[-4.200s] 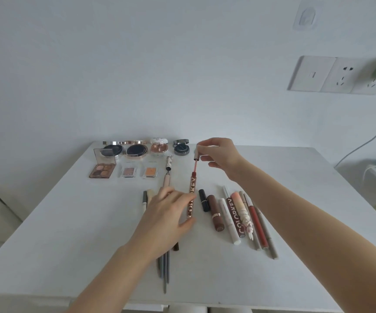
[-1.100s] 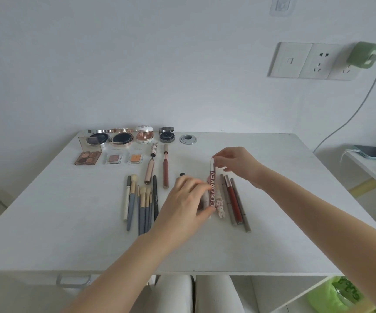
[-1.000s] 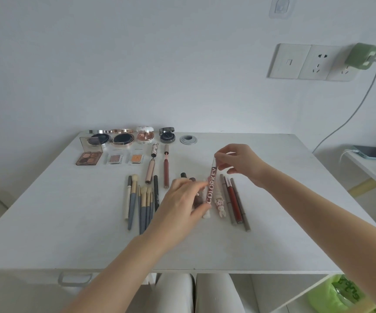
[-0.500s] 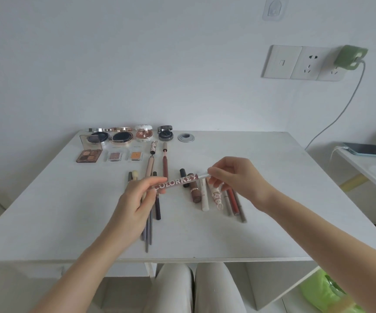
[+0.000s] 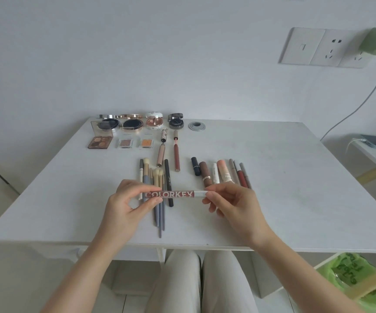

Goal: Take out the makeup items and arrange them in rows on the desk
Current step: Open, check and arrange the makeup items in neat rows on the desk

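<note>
Tube [image 5: 171,194], a second ago upright in the lipstick row [image 5: 221,172], is now lifted level, nearer than that row, over the bench [image 5: 295,199], left hand [image 5: 128,204] and right hand [image 5: 232,204] pinching its ends, not yet placed.

Desk count (head view)
Four round open compacts [image 5: 131,123], three square eyeshadow pans [image 5: 125,143], one lettered pink tube [image 5: 171,194], one grey metal desk grommet [image 5: 196,126].
</note>
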